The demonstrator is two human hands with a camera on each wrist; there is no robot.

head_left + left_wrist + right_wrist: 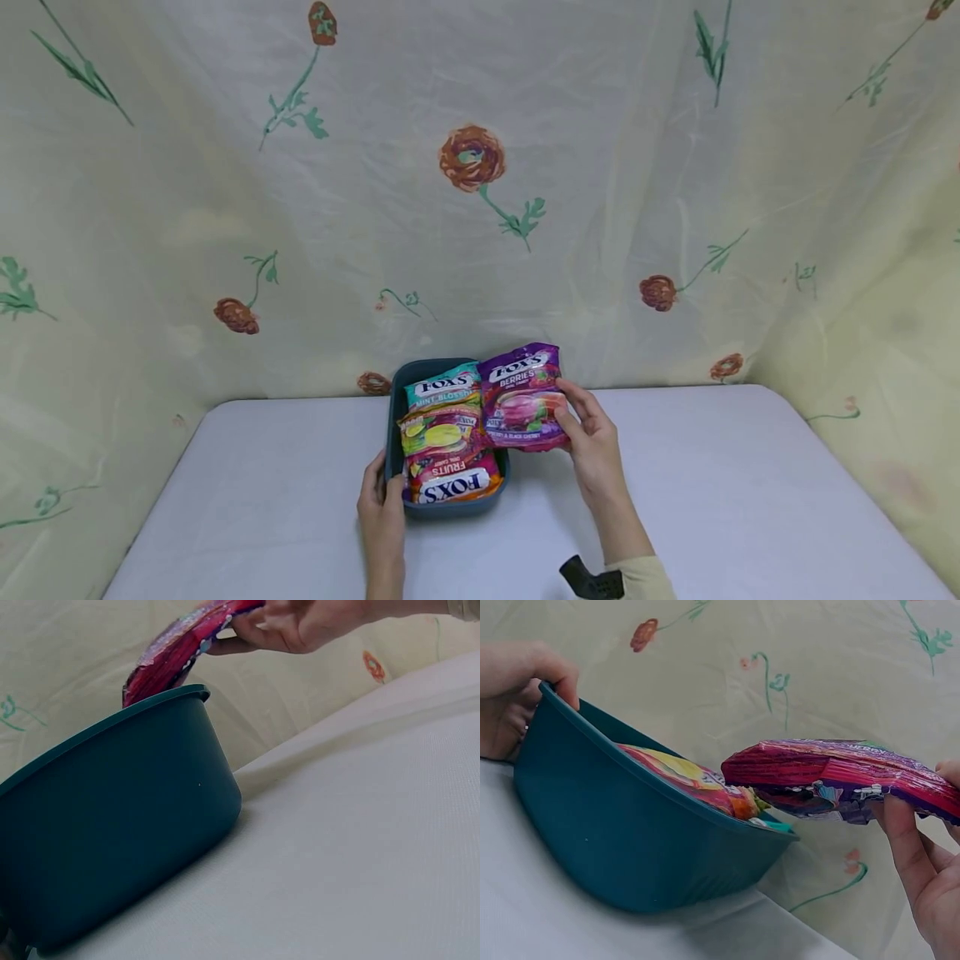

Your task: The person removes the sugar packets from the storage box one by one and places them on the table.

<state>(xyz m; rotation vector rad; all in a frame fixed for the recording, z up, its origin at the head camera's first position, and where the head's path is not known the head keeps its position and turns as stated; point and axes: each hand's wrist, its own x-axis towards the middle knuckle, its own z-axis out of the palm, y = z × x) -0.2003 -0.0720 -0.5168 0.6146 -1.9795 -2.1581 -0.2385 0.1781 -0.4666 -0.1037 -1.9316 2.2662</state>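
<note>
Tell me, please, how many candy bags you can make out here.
3 can be made out: the Berries bag in the right hand, and the Mint Blossom bag and Fruits bag in the bin. More may be hidden underneath.

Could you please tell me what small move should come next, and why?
I would probably have the right grip ease the purple bag leftward over the bin, since it is held raised and partly past the bin's right side, while the left grip holds the opposite side, which should help steady it.
</note>
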